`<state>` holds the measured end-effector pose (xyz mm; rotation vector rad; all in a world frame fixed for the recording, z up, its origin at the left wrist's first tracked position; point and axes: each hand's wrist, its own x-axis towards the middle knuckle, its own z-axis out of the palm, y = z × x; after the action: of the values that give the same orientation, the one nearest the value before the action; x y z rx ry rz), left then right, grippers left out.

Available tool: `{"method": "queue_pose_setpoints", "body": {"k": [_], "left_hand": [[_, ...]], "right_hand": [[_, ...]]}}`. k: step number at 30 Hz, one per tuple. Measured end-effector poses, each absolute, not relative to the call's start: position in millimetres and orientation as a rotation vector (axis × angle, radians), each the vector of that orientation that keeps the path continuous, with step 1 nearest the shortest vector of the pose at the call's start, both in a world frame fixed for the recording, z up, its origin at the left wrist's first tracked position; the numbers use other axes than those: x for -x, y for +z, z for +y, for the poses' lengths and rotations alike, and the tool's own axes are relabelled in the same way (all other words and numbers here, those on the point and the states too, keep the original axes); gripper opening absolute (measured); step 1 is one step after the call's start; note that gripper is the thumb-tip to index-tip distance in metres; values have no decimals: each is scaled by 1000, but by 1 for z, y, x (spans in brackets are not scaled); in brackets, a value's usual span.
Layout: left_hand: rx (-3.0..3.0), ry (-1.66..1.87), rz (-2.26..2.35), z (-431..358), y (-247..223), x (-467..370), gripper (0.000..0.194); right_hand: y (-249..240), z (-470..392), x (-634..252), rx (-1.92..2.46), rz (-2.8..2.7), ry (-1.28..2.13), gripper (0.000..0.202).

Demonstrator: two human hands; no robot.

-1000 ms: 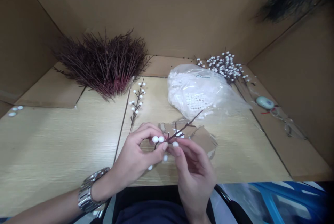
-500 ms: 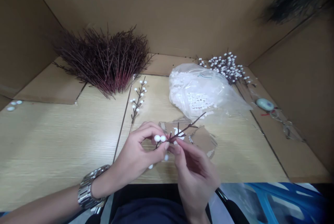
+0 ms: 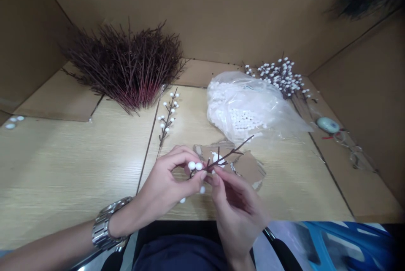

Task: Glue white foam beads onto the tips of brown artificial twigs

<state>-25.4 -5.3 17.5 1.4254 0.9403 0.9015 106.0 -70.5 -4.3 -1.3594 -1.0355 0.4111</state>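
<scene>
A thin dark brown branch point(image 3: 232, 151) with bare twigs points up and to the right between my hands. My left hand point(image 3: 172, 176) pinches its lower part, where several white balls point(image 3: 195, 165) show around the fingers. Close against it, my right hand point(image 3: 236, 203) has thumb and forefinger together at the branch; a small white ball seems to be at those fingertips, mostly hidden. Just behind the twigs is a white patch on a torn piece of cardboard point(image 3: 249, 167) lying on the table.
Bare dark branches point(image 3: 139, 66) form a big pile at the back left. One branch with white balls point(image 3: 169, 115) lies in front. A clear bag of white balls point(image 3: 247, 111) sits right of centre, finished-looking berry branches point(image 3: 283, 75) behind it. A pale green oval object point(image 3: 328, 124) lies at right.
The view has shifted slightly, so the background sits a little differently. Both hands keep nearly the same hold on the branch.
</scene>
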Motion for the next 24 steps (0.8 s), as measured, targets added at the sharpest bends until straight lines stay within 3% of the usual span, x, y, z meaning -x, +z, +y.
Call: {"method": "queue_pose_setpoints", "body": {"k": [11,24], "left_hand": [[-1395,880,969,-5,16,26,6],[-1403,896,987,-3,17,26,5]], "right_hand": [[-9,-69,-108,1366,-1042,444,30],[-13,-70,-108,1350,-1017,507,25]]}}
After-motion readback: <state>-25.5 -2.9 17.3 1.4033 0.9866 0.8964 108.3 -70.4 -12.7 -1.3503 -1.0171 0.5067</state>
